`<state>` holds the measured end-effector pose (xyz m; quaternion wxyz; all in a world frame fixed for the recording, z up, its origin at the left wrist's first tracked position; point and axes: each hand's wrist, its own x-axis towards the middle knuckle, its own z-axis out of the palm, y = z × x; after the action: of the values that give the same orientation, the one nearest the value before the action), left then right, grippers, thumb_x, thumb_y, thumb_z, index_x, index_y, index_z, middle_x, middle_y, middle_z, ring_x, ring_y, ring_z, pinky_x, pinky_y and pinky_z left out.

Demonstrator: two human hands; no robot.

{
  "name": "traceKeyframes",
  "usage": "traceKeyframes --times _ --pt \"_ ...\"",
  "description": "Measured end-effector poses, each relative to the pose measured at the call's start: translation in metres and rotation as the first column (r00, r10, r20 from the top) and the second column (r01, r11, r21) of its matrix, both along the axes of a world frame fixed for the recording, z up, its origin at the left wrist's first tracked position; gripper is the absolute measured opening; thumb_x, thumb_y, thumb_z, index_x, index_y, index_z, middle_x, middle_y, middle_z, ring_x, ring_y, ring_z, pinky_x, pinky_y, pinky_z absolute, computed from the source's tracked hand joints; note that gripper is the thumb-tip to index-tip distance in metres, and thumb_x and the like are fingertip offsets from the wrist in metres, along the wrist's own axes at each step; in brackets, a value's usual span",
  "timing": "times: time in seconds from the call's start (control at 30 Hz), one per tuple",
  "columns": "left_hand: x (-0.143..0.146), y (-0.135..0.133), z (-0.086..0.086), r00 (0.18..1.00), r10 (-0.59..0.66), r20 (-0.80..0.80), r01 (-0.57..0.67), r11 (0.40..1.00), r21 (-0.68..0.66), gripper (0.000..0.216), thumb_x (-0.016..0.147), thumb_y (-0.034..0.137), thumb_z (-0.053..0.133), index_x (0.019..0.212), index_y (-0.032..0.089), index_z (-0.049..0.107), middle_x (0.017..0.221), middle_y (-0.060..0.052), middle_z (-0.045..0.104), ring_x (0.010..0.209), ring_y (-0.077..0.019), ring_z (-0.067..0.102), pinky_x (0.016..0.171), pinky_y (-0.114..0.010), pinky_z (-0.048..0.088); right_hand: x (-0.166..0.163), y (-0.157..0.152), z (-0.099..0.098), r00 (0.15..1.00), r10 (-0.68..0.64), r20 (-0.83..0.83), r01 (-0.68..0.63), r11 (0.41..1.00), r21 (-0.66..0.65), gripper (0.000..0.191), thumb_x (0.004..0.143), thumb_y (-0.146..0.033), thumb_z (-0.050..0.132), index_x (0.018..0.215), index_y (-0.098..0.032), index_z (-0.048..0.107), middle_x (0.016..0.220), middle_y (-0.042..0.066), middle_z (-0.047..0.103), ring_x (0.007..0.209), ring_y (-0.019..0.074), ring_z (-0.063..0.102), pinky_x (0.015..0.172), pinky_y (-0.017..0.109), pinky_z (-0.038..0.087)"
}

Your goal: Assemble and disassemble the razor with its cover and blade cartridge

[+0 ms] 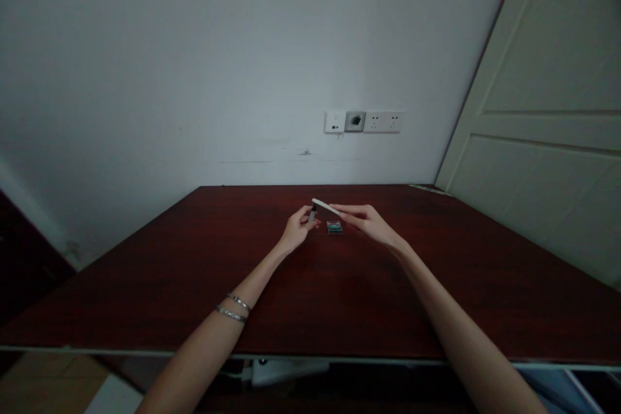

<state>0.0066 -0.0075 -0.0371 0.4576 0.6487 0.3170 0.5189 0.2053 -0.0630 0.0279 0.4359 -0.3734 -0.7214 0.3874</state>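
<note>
My left hand (297,228) is closed around a short, light grey stick-like piece (312,214) with a dark top end, held nearly upright. In my right hand (367,221), the fingers pinch one end of a slim white strip (326,206). That strip slants up to the left, and its far end meets or overlaps the dark top of the grey piece; whether the two are joined I cannot tell. Between and just below my hands, a small clear-looking case (334,228) with teal and reddish contents lies on the dark red table (272,272).
A white wall (242,65) with a row of sockets (383,121) rises behind the table. At the right stands a pale panelled door (543,123). Below the front edge, a white object (286,370) sits in an open space under the tabletop.
</note>
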Motion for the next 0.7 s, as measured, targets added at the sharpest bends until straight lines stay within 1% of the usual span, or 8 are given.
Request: traceKeyframes --times 0.1,0.17,0.27,0.37,0.47,0.6,0.63,0.7 --pt "0.000 0.000 0.000 1.000 0.007 -0.006 -0.007 1.000 -0.001 0.030 0.068 0.018 0.066 0.094 0.014 0.053 0.076 -0.003 0.067 0.068 -0.0146 0.065 0.066 -0.026 0.049 0.001 0.001 0.000 0.998 -0.053 -0.031 0.054 0.998 0.033 0.044 0.076 -0.035 0.056 0.115 -0.015 0.062 0.063 0.002 0.061 0.052 0.0099 0.043 0.045 0.021 0.031" --pt "0.000 0.001 -0.001 1.000 0.005 -0.003 -0.005 1.000 -0.009 0.031 0.067 0.018 0.067 0.094 0.014 0.053 0.075 -0.003 0.067 0.067 -0.0142 0.065 0.065 -0.025 0.049 0.002 0.001 0.001 1.000 -0.015 0.004 0.015 0.999 0.045 0.042 0.075 -0.035 0.058 0.113 -0.017 0.064 0.078 0.005 0.067 0.063 0.0138 0.051 0.051 0.023 0.038" --pt "0.000 0.000 0.000 1.000 -0.006 0.006 0.007 0.999 -0.051 0.034 0.068 0.019 0.066 0.098 0.014 0.051 0.072 -0.003 0.067 0.059 -0.0131 0.064 0.057 -0.023 0.049 0.006 0.001 0.001 0.999 0.005 0.046 -0.008 0.997 0.080 0.038 0.077 -0.035 0.056 0.112 -0.021 0.064 0.099 0.006 0.067 0.080 0.0187 0.057 0.062 0.028 0.044" --pt "0.002 -0.004 0.004 1.000 -0.018 0.006 0.018 0.994 -0.106 0.038 0.070 0.023 0.065 0.102 0.013 0.046 0.066 -0.002 0.065 0.048 -0.0139 0.062 0.047 -0.023 0.048 0.009 0.006 0.002 0.996 -0.077 0.045 0.067 0.979 0.193 0.038 0.080 -0.036 0.054 0.115 -0.024 0.062 0.109 0.005 0.065 0.090 0.0207 0.059 0.074 0.032 0.045" --pt "0.004 -0.012 0.011 1.000 -0.023 0.015 0.025 0.987 -0.159 0.037 0.072 0.025 0.064 0.101 0.012 0.045 0.062 -0.002 0.063 0.045 -0.0159 0.062 0.043 -0.025 0.048 0.010 0.016 0.004 0.983 -0.153 0.101 0.113 0.940 0.322 0.038 0.080 -0.036 0.054 0.116 -0.024 0.061 0.112 0.005 0.064 0.094 0.0228 0.059 0.081 0.036 0.044" --pt "0.006 -0.021 0.018 0.999 -0.050 0.007 0.051 0.978 -0.200 0.033 0.072 0.026 0.064 0.097 0.012 0.046 0.061 -0.002 0.063 0.045 -0.0155 0.062 0.043 -0.024 0.049 0.005 0.032 0.007 0.920 -0.253 0.298 0.115 0.904 0.412 0.037 0.082 -0.036 0.052 0.117 -0.025 0.060 0.097 0.005 0.070 0.074 0.0214 0.063 0.071 0.035 0.047" --pt "0.006 -0.022 0.019 0.999 -0.053 0.005 0.053 0.977 -0.205 0.032 0.072 0.025 0.064 0.096 0.012 0.046 0.060 -0.002 0.063 0.045 -0.0154 0.061 0.043 -0.024 0.049 0.005 0.036 0.007 0.904 -0.266 0.334 0.109 0.900 0.423 0.036 0.083 -0.035 0.051 0.117 -0.026 0.060 0.095 0.005 0.070 0.072 0.0210 0.063 0.069 0.033 0.047" --pt "0.006 -0.023 0.020 0.999 -0.051 0.007 0.051 0.976 -0.210 0.031 0.072 0.025 0.064 0.094 0.013 0.046 0.060 -0.002 0.063 0.044 -0.0154 0.061 0.042 -0.024 0.049 0.007 0.043 0.005 0.894 -0.273 0.356 0.094 0.890 0.446 0.035 0.084 -0.034 0.050 0.116 -0.026 0.060 0.099 0.005 0.069 0.076 0.0214 0.064 0.070 0.032 0.048"
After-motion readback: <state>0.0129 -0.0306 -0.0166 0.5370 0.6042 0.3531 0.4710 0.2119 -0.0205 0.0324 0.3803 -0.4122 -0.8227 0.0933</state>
